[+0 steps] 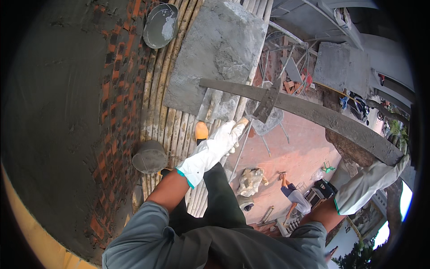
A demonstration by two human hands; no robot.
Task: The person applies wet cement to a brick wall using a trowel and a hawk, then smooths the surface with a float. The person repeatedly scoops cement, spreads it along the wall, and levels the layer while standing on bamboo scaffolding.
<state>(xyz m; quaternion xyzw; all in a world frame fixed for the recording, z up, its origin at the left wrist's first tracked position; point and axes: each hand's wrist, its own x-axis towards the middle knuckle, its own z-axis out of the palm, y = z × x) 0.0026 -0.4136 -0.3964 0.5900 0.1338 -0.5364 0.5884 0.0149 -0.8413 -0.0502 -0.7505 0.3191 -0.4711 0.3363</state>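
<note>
In a white glove, my left hand (226, 138) is closed round the pale handle of a mortar-coated trowel (267, 106). The trowel's blade lies across a long grey straightedge (313, 112). My right hand (371, 184), also gloved, grips the straightedge's far right end, with its fingers partly hidden. From there the bar runs up and left over a mortar board (210, 49) smeared with wet cement. On that board's lower edge rests a flat plastering float (209, 105), partly behind the straightedge.
Bamboo poles (165, 112) form the platform under my feet. Two buckets (160, 27) (150, 157) stand beside the brick wall (117, 112), partly plastered with grey mortar (49, 112). Down on the reddish floor (304, 143) are a sack (251, 181) and another person (298, 197).
</note>
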